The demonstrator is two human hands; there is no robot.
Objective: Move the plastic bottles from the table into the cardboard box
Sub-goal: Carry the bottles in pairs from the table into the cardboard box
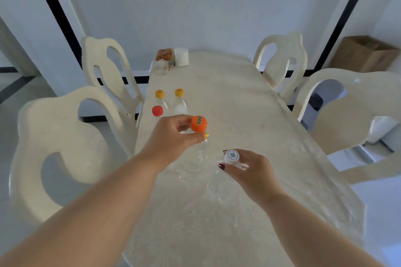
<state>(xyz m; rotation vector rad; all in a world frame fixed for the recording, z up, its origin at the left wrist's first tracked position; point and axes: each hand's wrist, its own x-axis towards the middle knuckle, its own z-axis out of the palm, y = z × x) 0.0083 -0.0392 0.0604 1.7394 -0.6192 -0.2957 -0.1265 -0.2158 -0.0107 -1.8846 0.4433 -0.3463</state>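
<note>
My left hand (173, 134) grips the neck of a clear plastic bottle with an orange cap (198, 123), held upright over the table. My right hand (247, 169) holds a second clear bottle by its white cap (232, 156). Three more clear bottles stand near the table's left edge: two with yellow caps (160, 94) (179, 92) and one with a red cap (157, 111). The brown cardboard box (364, 54) sits open on the floor at the far right, by the wall.
The long cream table (249, 115) runs away from me. At its far left end stand a white cup (181, 57), a clear jar (161, 67) and a snack packet (165, 54). Cream chairs flank both sides (54, 136) (351, 102).
</note>
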